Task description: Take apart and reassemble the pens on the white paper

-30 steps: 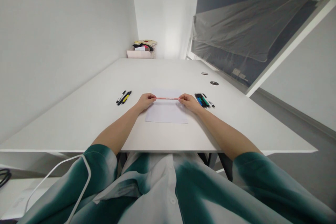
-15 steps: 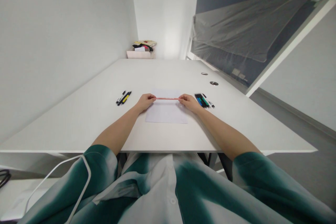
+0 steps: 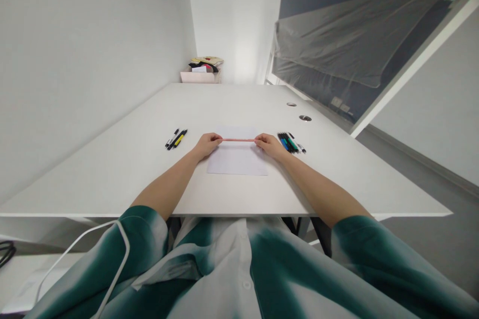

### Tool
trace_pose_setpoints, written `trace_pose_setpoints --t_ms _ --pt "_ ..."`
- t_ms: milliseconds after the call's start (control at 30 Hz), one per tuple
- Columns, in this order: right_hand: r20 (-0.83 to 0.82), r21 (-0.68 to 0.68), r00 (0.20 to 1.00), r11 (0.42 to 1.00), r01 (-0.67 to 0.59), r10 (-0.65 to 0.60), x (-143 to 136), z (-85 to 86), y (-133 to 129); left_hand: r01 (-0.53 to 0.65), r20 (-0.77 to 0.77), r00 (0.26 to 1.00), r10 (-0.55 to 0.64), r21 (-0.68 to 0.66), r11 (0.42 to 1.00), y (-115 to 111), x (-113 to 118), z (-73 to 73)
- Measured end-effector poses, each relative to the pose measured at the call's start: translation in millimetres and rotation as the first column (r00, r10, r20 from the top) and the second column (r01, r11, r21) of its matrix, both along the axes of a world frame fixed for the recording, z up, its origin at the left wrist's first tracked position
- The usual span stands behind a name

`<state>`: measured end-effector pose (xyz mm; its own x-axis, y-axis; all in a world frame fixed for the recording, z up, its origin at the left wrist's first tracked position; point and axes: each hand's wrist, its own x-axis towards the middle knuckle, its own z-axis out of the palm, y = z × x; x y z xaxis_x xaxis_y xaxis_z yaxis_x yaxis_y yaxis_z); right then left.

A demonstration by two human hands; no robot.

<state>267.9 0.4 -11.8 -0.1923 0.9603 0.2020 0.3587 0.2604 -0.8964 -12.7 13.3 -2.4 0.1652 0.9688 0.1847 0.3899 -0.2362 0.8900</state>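
A thin, straight pink stick [image 3: 238,140] stretches level between my two hands, just over a white sheet of paper [image 3: 237,160] on the desk. My left hand [image 3: 208,145] pinches its left end between thumb and fingers, while my right hand [image 3: 270,145] pinches the right end the same way. Fingertips hide both ends, and whether it is a pencil or a narrow ruler is too small to tell. A faint shadow falls on the paper below it.
Several pens [image 3: 176,139], one yellow, lie left of my hands; several more pens [image 3: 291,143] lie close by my right hand. Two round cable holes [image 3: 305,118] sit in the white desk [image 3: 130,169]. A box of things [image 3: 198,77] stands beyond, and a plastic-covered dark panel [image 3: 337,35] rises on the right.
Both hands keep their hold at nearly the same spot. The stick's face looks slightly redder and its pale markings show less, as if it turned a little.
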Motion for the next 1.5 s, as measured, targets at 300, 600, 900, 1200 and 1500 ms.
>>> trace_pose_setpoints --t_ms 300,600,900,1200,1500 --pt "0.023 -0.012 1.000 1.000 0.001 -0.001 0.9 -0.6 0.8 0.001 -0.025 1.000 -0.001 -0.003 1.000 -0.6 1.1 -0.5" --pt "0.029 -0.014 1.000 1.000 0.007 -0.007 0.9 0.4 0.8 0.010 -0.050 0.999 -0.010 0.007 1.000 3.5 -0.8 -4.3" --pt "0.027 -0.024 0.999 0.999 0.023 -0.022 -0.6 3.6 -1.2 0.003 -0.088 0.996 -0.002 0.011 1.000 0.7 -0.6 -0.6" --pt "0.061 -0.017 0.997 0.999 0.042 -0.040 -0.9 2.9 -0.6 -0.009 -0.085 0.996 0.009 0.007 1.000 0.0 0.7 -0.2" --pt "0.084 -0.014 0.996 0.999 0.032 -0.031 0.4 3.0 -0.3 0.002 -0.079 0.997 -0.001 0.011 1.000 2.5 0.3 -2.5"
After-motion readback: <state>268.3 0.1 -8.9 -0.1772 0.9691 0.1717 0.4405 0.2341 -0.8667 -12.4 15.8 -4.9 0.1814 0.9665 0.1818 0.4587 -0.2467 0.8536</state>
